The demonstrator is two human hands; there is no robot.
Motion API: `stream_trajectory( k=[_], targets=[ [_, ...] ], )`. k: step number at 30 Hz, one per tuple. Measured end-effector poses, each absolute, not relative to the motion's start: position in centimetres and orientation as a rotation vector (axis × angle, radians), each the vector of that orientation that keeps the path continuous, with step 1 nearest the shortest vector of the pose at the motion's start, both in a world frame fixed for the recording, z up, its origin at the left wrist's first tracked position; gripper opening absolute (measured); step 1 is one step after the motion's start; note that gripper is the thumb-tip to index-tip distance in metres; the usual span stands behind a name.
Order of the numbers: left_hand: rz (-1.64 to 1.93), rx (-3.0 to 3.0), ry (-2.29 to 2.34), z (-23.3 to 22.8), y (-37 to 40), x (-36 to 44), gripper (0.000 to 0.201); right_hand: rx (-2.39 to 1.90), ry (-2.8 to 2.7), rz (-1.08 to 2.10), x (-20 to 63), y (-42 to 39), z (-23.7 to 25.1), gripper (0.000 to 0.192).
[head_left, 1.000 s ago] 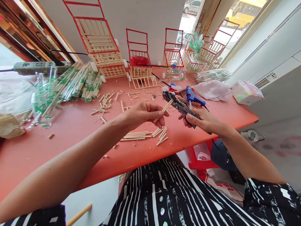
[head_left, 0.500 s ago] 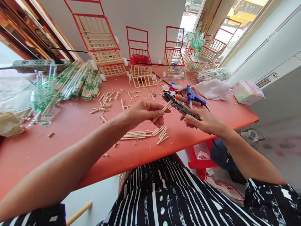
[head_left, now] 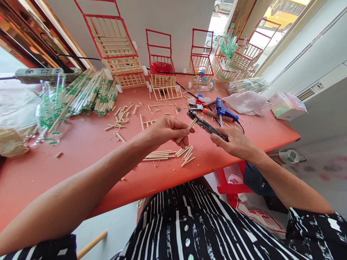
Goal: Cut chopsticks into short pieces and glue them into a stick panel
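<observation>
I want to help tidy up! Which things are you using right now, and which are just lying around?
In use:
left hand pinching short sticks
right hand gripping cutters
cut sticks on the table

Lying about:
glue gun
wrapped chopsticks
white cloth
tissue pack

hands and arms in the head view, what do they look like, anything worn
Both the left hand and the right hand are bare: no gloves, rings, watch or bracelets visible. Forearms are uncovered. Short sleeves in black fabric with white stripes start near the elbows, matching the top.
</observation>
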State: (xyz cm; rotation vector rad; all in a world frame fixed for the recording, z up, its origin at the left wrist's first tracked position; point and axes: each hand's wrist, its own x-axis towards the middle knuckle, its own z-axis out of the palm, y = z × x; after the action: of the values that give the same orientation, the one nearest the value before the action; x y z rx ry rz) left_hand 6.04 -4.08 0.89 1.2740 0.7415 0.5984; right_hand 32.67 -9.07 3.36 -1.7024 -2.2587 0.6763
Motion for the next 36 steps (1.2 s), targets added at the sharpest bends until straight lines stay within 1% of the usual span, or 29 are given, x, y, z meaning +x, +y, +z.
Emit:
stream_trajectory(
  k=[6,11,19,22,29,36],
  targets=[
    [0.607,1.297,0.747,-0.4,-3.3,6.4,0.031,-1.709,-2.275,0.619,32.6,-9.1,3.2,0.068],
    [0.634,1.334,0.73,0.0,-3.3,6.2,0.032,-1.633,-2.271,0.513,32.5,-8.7,3.0,0.07],
    [0.658,1.378,0.782,2.9,-3.5,5.0,0.017,-1.572,-2.255,0.358,31.4,-7.9,3.3,0.069],
    [0.653,1.399,0.781,3.6,-3.4,4.5,0.015,-1.532,-2.261,0.341,30.9,-7.7,3.1,0.069],
    [0.648,1.378,0.772,3.1,-3.0,4.5,0.011,-1.524,-2.243,0.321,30.9,-7.4,2.2,0.073],
    [0.621,1.4,0.734,2.7,-2.7,4.6,0.012,-1.549,-2.247,0.278,31.2,-7.4,1.9,0.067]
  ],
)
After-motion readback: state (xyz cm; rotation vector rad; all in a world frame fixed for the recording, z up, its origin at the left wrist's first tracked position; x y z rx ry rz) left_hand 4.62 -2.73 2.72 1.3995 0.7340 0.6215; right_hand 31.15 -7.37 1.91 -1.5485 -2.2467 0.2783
